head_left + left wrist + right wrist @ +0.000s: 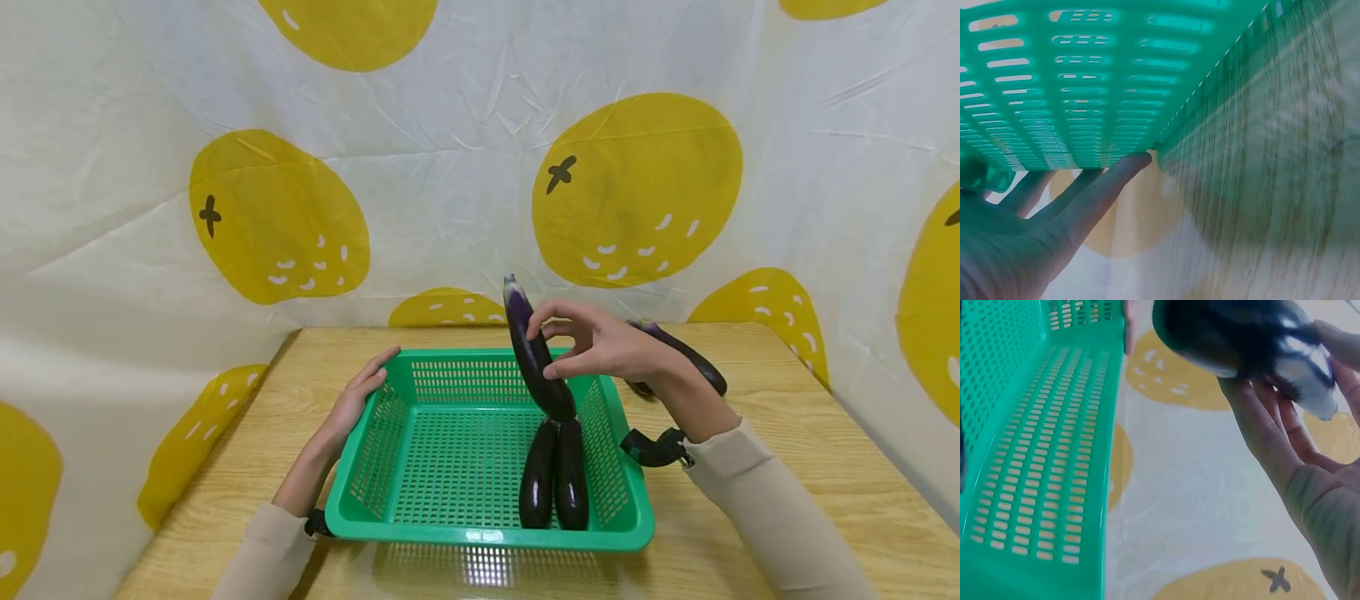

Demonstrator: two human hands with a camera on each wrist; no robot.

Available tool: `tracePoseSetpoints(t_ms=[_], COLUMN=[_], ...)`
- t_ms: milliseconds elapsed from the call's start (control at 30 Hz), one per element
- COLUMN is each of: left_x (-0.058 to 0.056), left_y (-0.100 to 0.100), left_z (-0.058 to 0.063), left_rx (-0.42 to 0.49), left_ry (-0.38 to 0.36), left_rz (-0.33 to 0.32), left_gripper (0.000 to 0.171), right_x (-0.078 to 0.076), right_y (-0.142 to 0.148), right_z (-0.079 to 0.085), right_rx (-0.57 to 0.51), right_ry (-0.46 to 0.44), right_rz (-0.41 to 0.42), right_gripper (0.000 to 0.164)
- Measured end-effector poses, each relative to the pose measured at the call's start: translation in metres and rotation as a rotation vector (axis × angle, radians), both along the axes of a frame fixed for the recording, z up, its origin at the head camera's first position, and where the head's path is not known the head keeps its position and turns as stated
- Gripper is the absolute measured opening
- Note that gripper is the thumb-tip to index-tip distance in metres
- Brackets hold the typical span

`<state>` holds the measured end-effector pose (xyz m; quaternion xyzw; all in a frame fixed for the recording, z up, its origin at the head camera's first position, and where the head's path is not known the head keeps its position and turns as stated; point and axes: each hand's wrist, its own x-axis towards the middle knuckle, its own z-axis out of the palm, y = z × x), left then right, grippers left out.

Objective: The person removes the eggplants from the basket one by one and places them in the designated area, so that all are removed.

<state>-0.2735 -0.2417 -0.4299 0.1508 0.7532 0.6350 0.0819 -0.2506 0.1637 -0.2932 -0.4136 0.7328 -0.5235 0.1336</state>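
Observation:
My right hand (pixel 600 337) pinches a dark purple eggplant (pixel 534 354) between thumb and fingers. Its pale stem end points up, and its lower end is over the right side of the green plastic basket (pixel 487 537). In the right wrist view the same eggplant (pixel 1229 337) lies across the fingers of the right hand (pixel 1310 462). Inside the basket, two eggplants (pixel 536 492) lie side by side at the right. My left hand (pixel 358 400) rests along the basket's left rim near the back corner. The left wrist view shows its fingers (pixel 1094 203) straight against the outer wall.
Behind the right forearm, more eggplant (pixel 686 354) lies on the wooden table (pixel 757 400), partly hidden by the hand. A white cloth (pixel 450 225) with yellow fruit prints hangs behind the table and down its left and right sides.

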Motion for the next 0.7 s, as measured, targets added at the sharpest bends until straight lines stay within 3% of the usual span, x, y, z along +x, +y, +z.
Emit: tracePoseSetpoints(t_ms=[233, 467, 700], left_x=[0.001, 0.000, -0.002], left_y=[-0.002, -0.003, -0.003], left_z=[-0.002, -0.003, -0.002], left_rx=[-0.007, -0.005, 0.010], left_ry=[0.005, 0.003, -0.002], left_rz=[-0.004, -0.002, -0.011], left_gripper=[0.053, 0.053, 0.053], right_x=[0.006, 0.009, 0.016], right_y=[0.027, 0.050, 0.072], right_z=[-0.007, -0.020, -0.032], right_rx=[-0.106, -0.184, -0.193], right_ry=[0.076, 0.214, 0.172], right_rz=[-0.091, -0.219, -0.330], right_gripper=[0.036, 0.042, 0.039])
